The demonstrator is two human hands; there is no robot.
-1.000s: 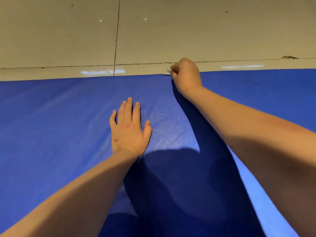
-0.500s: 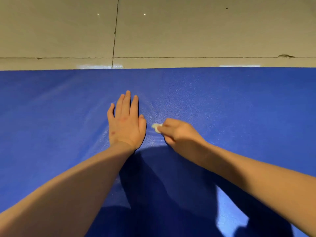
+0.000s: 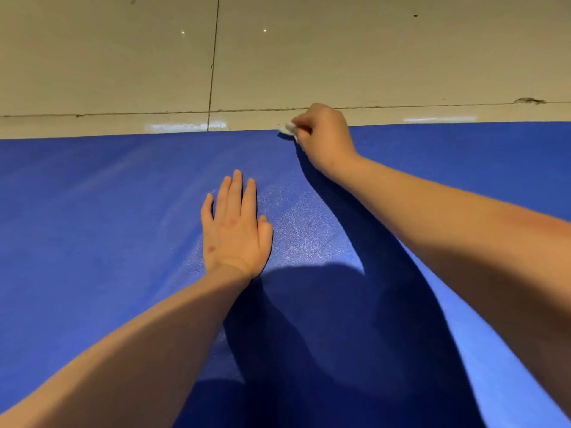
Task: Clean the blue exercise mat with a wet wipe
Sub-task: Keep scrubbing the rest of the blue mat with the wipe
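Note:
The blue exercise mat (image 3: 92,227) fills the lower two thirds of the head view, lying flat on the floor. My left hand (image 3: 234,223) rests palm down on the mat near its middle, fingers straight and together. My right hand (image 3: 324,134) reaches to the mat's far edge with its fingers curled around a small bunched white wet wipe (image 3: 287,128), which touches the mat right at that edge. Only a bit of the wipe shows past my fingers.
Beyond the mat's far edge lies a beige tiled floor (image 3: 123,57) with dark grout lines and a small chipped spot (image 3: 530,101) at the right. My arms cast dark shadows on the mat near me.
Half a second ago my right hand held the wipe beside my left thumb; it has swept away from me to the mat's far edge. My left hand has stayed put.

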